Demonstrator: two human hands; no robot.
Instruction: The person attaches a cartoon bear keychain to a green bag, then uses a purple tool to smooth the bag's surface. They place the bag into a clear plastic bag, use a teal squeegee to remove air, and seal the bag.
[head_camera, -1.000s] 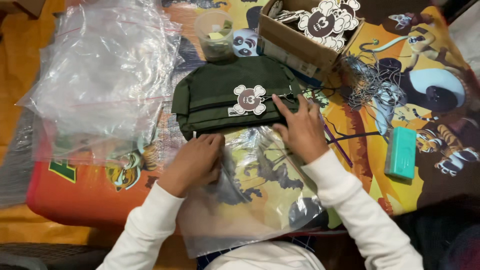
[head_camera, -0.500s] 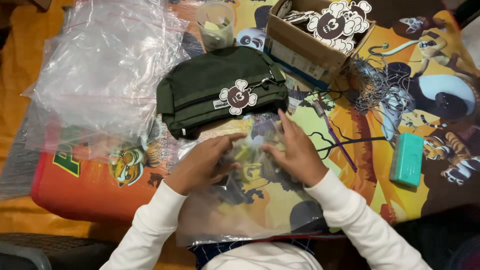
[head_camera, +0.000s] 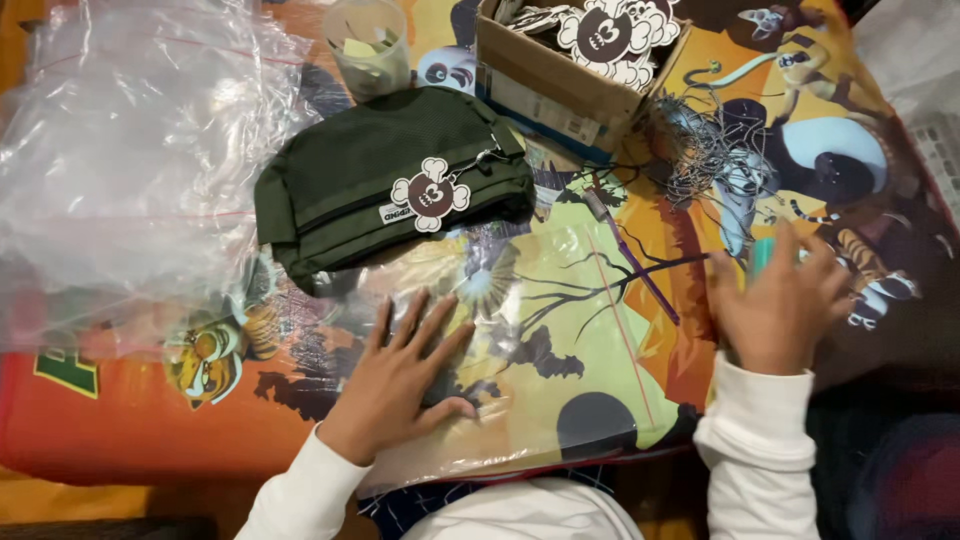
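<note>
My left hand (head_camera: 400, 375) lies flat, fingers spread, on a clear plastic bag (head_camera: 530, 330) spread over the cartoon-printed cloth. A dark green pouch (head_camera: 385, 190) with a flower-shaped tag (head_camera: 430, 195) lies just beyond that hand, at the bag's far edge. My right hand (head_camera: 780, 300) has its fingers spread over a teal rectangular object (head_camera: 763, 254) on the right and mostly hides it. I cannot tell whether this hand grips it.
A heap of clear plastic bags (head_camera: 130, 170) fills the left side. A cardboard box (head_camera: 570, 75) with flower-shaped tags stands at the back. A plastic cup (head_camera: 368, 45) is beside it. Tangled thin strings (head_camera: 700, 145) lie to the right of the box.
Both hands were together on the plastic bag near the pouch. My right hand has since swung out to the right onto the teal object, and my left hand now presses the bag flat.
</note>
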